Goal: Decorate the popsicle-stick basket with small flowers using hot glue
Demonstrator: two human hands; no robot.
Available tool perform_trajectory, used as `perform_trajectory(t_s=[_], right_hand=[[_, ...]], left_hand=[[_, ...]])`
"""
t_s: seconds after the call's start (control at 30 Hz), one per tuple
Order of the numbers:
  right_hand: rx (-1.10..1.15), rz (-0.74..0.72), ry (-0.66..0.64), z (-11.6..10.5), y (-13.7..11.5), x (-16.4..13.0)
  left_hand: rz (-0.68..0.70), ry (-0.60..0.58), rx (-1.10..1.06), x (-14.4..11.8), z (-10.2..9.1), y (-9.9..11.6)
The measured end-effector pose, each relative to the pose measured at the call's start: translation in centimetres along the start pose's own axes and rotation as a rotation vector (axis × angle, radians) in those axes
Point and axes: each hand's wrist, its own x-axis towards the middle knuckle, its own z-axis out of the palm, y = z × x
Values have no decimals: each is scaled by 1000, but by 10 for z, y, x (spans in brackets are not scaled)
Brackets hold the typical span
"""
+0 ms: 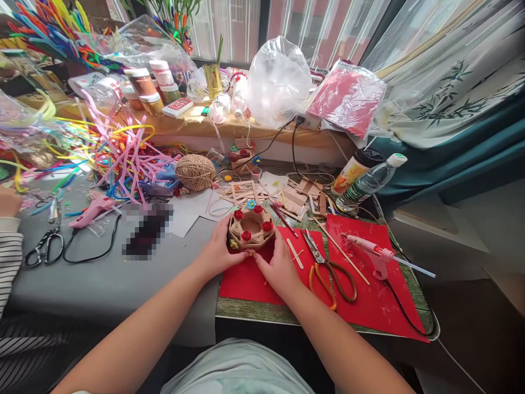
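Scissors (324, 262) lie near the flowered basket (259, 239) clamped between left fingers (223, 230) and right fingers (280, 246).

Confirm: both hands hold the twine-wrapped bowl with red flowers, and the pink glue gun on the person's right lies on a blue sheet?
Wrong on the sheet colour: the head view shows the sheet under that pink glue gun is red. The rest stands: the left hand and right hand hold the twine-wrapped bowl with red flowers.
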Motion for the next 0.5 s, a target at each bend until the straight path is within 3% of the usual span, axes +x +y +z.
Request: perform_trajectory(t_s=[0.5], right_hand=[[-45,-32,60,0,-1,7]], left_hand=[[16,75,27,0,7,4]])
